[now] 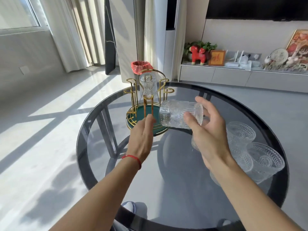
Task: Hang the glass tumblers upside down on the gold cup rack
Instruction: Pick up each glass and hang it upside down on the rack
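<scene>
The right hand (207, 130) grips a ribbed clear glass tumbler (180, 114) sideways beside the gold wire cup rack (146, 97) near the round smoked-glass table's (166, 189) far edge; the left hand (141, 139) hovers spread, empty.

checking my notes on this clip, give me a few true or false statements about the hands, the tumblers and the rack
1. The right hand holds a glass tumbler tipped on its side. True.
2. The gold cup rack carries no glasses. False: one hung tumbler sits upside down on it.
3. The left hand grips a tumbler. False: it is empty, open, near the rack's green base.
4. More tumblers wait on the round glass table by the right arm. True.
</scene>
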